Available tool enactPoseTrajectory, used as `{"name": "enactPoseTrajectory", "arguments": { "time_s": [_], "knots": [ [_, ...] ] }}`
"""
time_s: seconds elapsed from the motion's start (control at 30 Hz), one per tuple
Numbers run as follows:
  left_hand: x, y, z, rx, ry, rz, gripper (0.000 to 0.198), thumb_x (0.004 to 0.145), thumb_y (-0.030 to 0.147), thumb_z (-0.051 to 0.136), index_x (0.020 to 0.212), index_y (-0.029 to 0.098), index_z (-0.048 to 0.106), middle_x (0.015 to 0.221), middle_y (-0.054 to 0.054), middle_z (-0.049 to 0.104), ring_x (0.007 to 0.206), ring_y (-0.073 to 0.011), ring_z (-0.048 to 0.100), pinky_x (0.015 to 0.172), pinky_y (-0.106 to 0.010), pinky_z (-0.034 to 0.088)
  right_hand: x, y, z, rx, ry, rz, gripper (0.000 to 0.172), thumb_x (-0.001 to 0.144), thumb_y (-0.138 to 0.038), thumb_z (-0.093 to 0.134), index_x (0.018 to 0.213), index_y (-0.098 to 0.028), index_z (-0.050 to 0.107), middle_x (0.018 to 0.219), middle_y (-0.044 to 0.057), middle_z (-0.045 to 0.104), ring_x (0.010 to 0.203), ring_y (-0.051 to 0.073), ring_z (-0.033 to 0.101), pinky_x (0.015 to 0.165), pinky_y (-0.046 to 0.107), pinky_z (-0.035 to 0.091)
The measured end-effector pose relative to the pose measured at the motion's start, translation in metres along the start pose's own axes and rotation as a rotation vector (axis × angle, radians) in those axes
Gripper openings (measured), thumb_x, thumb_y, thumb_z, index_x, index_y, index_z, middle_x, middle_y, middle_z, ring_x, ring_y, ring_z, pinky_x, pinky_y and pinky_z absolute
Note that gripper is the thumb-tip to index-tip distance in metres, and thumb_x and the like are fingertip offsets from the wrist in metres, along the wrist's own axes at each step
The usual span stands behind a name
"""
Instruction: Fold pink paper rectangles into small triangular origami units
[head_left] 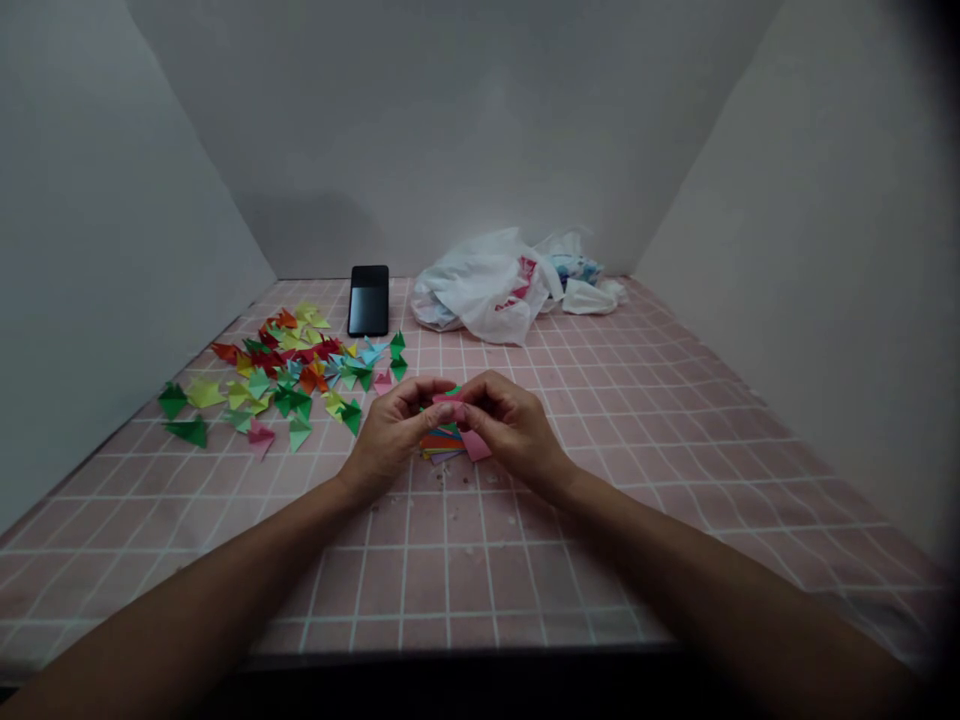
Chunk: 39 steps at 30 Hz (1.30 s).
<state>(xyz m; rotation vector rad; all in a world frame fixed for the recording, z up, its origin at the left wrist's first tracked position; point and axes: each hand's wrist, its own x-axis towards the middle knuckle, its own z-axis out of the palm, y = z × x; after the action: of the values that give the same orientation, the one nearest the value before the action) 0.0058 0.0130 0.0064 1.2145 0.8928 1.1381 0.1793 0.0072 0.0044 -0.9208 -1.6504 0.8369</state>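
Observation:
Between the thumbs and fingers of both hands is a small piece of pink paper (pixel 448 400), partly covered by the fingertips. My left hand (pixel 397 425) pinches its left side, and my right hand (pixel 514 425) pinches the right side. Under the hands lies a stack of coloured paper sheets (pixel 441 442), with orange, blue, yellow and pink edges showing. To the left, many folded paper pieces (pixel 292 370) in green, yellow, red, orange, blue and pink are spread over the tablecloth. They look like origami cranes.
A black phone (pixel 368 302) is at the back left, near the wall. White plastic bags (pixel 487 290) sit crumpled at the back centre. Pink checked cloth (pixel 637 440) covers the table, which pale walls enclose on three sides. Small specks lie in front of the stack.

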Motion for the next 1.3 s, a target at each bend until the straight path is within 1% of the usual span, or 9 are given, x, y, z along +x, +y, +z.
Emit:
{"name": "enactPoseTrajectory", "arguments": {
  "time_s": [0.17, 0.3, 0.4, 0.5, 0.57, 0.63, 0.87, 1.03, 1.3],
  "knots": [
    [-0.003, 0.002, 0.002, -0.001, 0.001, -0.005, 0.033, 0.073, 0.033, 0.086, 0.099, 0.016, 0.073, 0.087, -0.004, 0.076, 0.081, -0.0153, 0.071, 0.078, -0.028, 0.058, 0.0, -0.001, 0.002, 0.194, -0.01, 0.154, 0.018, 0.083, -0.031, 0.075, 0.078, -0.018, 0.064, 0.075, 0.0, 0.065, 0.07, 0.014, 0.061, 0.066, 0.03, 0.051],
    [-0.004, 0.002, 0.002, -0.004, 0.006, -0.005, 0.032, 0.074, 0.033, 0.086, 0.097, 0.016, 0.072, 0.088, -0.004, 0.076, 0.081, -0.016, 0.071, 0.079, -0.029, 0.057, 0.001, -0.002, 0.003, 0.259, 0.0, 0.196, 0.02, 0.081, -0.031, 0.076, 0.076, -0.019, 0.061, 0.073, -0.001, 0.064, 0.068, 0.014, 0.061, 0.065, 0.029, 0.052],
    [-0.005, 0.001, 0.002, 0.007, 0.004, 0.012, 0.03, 0.075, 0.035, 0.084, 0.095, 0.016, 0.072, 0.086, -0.003, 0.074, 0.079, -0.0159, 0.07, 0.078, -0.029, 0.057, 0.0, -0.003, 0.003, 0.168, -0.008, 0.134, 0.016, 0.084, -0.03, 0.072, 0.077, -0.02, 0.06, 0.073, -0.001, 0.065, 0.068, 0.014, 0.061, 0.063, 0.029, 0.051],
    [-0.007, 0.001, 0.001, 0.022, 0.013, 0.039, 0.027, 0.081, 0.039, 0.078, 0.094, 0.017, 0.071, 0.086, -0.002, 0.071, 0.077, -0.0144, 0.067, 0.075, -0.026, 0.055, -0.001, -0.004, 0.002, -0.025, -0.019, -0.024, 0.008, 0.087, -0.02, 0.065, 0.079, -0.02, 0.062, 0.076, 0.0, 0.065, 0.07, 0.014, 0.061, 0.064, 0.028, 0.049],
    [-0.008, 0.002, 0.001, 0.047, 0.022, 0.051, 0.022, 0.083, 0.037, 0.075, 0.091, 0.017, 0.07, 0.085, -0.001, 0.069, 0.076, -0.0132, 0.065, 0.072, -0.024, 0.054, -0.002, -0.005, 0.002, -0.112, -0.029, -0.111, 0.008, 0.087, -0.015, 0.062, 0.08, -0.02, 0.062, 0.076, 0.0, 0.064, 0.071, 0.014, 0.059, 0.065, 0.028, 0.047],
    [-0.008, 0.004, 0.001, 0.083, 0.024, 0.063, 0.018, 0.081, 0.033, 0.076, 0.087, 0.017, 0.069, 0.082, 0.0, 0.066, 0.074, -0.0124, 0.063, 0.07, -0.023, 0.053, -0.002, -0.005, 0.0, -0.148, -0.039, -0.146, 0.01, 0.088, -0.013, 0.061, 0.081, -0.02, 0.061, 0.077, 0.0, 0.064, 0.071, 0.013, 0.059, 0.065, 0.027, 0.046],
    [-0.007, 0.01, 0.002, 0.157, 0.045, 0.092, 0.018, 0.076, 0.029, 0.078, 0.083, 0.017, 0.067, 0.08, 0.0, 0.065, 0.073, -0.012, 0.061, 0.068, -0.023, 0.051, -0.002, -0.005, -0.002, -0.144, -0.044, -0.139, 0.008, 0.09, -0.012, 0.06, 0.086, -0.019, 0.063, 0.079, 0.0, 0.065, 0.071, 0.013, 0.06, 0.065, 0.027, 0.045],
    [-0.007, 0.01, 0.003, 0.116, 0.039, 0.05, 0.024, 0.076, 0.032, 0.08, 0.091, 0.017, 0.069, 0.085, -0.002, 0.069, 0.077, -0.0136, 0.064, 0.071, -0.025, 0.053, -0.002, -0.005, -0.001, -0.153, -0.04, -0.128, 0.009, 0.09, -0.013, 0.06, 0.083, -0.019, 0.062, 0.077, 0.0, 0.065, 0.071, 0.014, 0.06, 0.065, 0.028, 0.044],
    [-0.01, 0.012, 0.005, 0.186, 0.052, 0.042, 0.016, 0.078, 0.03, 0.077, 0.084, 0.016, 0.073, 0.082, -0.001, 0.069, 0.075, -0.0124, 0.062, 0.071, -0.024, 0.05, -0.001, -0.009, 0.0, -0.073, -0.017, 0.006, 0.009, 0.086, -0.019, 0.063, 0.077, -0.019, 0.061, 0.073, 0.0, 0.064, 0.066, 0.013, 0.057, 0.06, 0.027, 0.042]
  ]
}}
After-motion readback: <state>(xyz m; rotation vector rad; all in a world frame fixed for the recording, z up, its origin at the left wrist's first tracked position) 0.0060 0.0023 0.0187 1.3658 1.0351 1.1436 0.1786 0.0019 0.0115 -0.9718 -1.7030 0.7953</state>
